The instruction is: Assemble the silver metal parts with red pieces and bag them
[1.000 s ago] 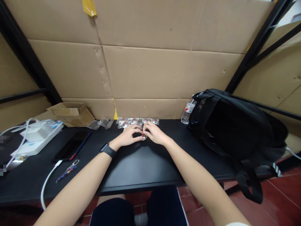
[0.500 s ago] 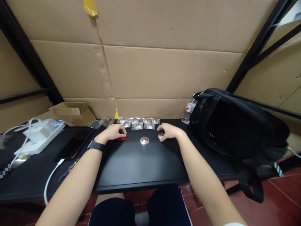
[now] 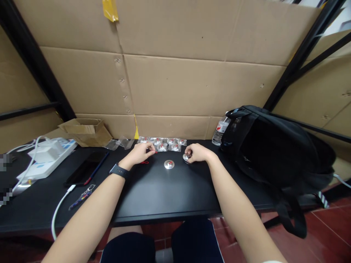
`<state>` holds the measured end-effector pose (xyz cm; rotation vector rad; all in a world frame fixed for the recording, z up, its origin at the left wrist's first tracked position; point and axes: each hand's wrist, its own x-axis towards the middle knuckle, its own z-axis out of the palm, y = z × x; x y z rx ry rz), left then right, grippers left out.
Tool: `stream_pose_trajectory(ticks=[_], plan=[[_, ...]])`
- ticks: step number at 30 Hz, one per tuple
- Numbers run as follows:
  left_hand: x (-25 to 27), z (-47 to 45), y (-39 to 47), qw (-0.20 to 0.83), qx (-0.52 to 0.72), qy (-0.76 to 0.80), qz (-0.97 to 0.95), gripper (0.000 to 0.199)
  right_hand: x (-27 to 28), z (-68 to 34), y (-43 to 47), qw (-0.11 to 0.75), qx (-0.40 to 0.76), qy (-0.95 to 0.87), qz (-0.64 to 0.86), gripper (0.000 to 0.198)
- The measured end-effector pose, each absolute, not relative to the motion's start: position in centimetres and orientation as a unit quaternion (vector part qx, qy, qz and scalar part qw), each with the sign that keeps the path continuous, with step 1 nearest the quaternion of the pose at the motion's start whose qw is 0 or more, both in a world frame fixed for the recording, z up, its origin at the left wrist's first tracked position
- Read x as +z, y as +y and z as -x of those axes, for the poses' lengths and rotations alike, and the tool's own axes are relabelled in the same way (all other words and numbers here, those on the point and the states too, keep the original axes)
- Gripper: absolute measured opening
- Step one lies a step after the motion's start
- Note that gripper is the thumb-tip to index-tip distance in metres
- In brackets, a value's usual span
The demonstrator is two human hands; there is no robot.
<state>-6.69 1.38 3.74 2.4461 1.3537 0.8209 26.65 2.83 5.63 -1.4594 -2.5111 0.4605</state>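
My left hand [image 3: 142, 153] is closed in a pinch above the table, a bit of red cord showing at its fingertips. Just below that hand lies another red cord [image 3: 145, 162]. A silver finger cymbal [image 3: 169, 164], round and domed with red at its centre, rests on the table between my hands. On the right, my right hand [image 3: 196, 152] grips a second silver cymbal [image 3: 187, 157] by its edge, fingers partly covering it. Behind, several similar cymbals in clear wrappers [image 3: 161, 147] lie in rows, partly hidden by my left hand.
A black backpack [image 3: 274, 146] and a water bottle [image 3: 219, 132] stand at the right. To the left are a brown paper bag [image 3: 87, 133], a phone [image 3: 87, 168], a white power strip [image 3: 52, 160] and a keychain [image 3: 82, 197]. Cardboard [image 3: 175, 84] walls the back.
My left hand has moved right and slightly up, with a bit of red cord at its fingertips. The cymbal in my right hand now shows more of its face.
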Motion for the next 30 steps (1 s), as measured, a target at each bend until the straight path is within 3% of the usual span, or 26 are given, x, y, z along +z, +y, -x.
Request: stream_pose_trajectory(ticks=[6, 10, 24, 30], plan=[[3.6, 3.4, 0.7, 0.210, 0.407, 0.411, -0.788, 0.020, 5.9, -23.5, 1.4, 0.310, 0.221, -0.850, 0.363, 0.044], [3.4, 1.9, 0.2, 0.265, 0.429, 0.388, -0.772, 0.022, 5.7, -21.0, 0.1, 0.390, 0.229, -0.837, 0.308, 0.045], [2.5, 0.8, 0.3, 0.184, 0.494, 0.363, -0.768, 0.019, 5.1, -20.0, -0.2, 0.436, 0.221, -0.820, 0.297, 0.043], [2.1, 0.5, 0.4, 0.193, 0.505, 0.362, -0.760, 0.017, 5.0, -19.8, -0.2, 0.448, 0.254, -0.801, 0.306, 0.046]])
